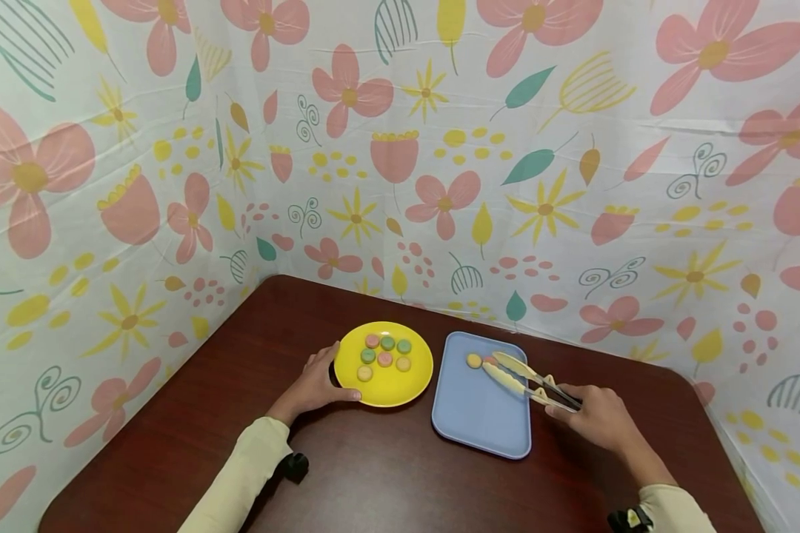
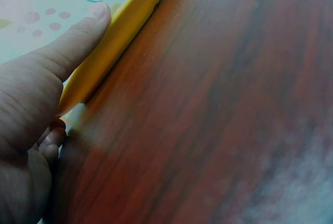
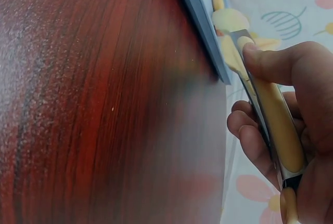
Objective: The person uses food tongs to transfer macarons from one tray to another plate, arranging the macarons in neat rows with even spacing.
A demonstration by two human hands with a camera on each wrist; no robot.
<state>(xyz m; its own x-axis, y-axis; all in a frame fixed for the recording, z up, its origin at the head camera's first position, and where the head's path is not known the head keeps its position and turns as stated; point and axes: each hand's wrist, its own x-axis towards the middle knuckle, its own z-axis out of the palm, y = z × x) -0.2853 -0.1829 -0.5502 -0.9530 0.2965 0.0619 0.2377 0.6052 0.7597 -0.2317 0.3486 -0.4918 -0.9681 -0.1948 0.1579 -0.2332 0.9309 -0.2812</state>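
My left hand (image 1: 316, 383) holds the left rim of a round yellow plate (image 1: 410, 389), thumb along its near edge and fingers at its far left side. Several small pink, green and yellow macarons (image 1: 385, 359) lie on that plate. On the blue tray (image 1: 473, 422) are a yellow macaron (image 1: 474, 360) and a pink macaron (image 1: 490, 360). My right hand (image 1: 596, 416) grips a pair of tongs (image 1: 516, 374) with cream tips, which reach over the tray's right rim. The tips sit around the pink macaron, partly covering it.
Plate and tray stand side by side on a dark red-brown wooden table (image 1: 367, 466). A white floral cloth (image 1: 400, 185) hangs behind the table and along its left side.
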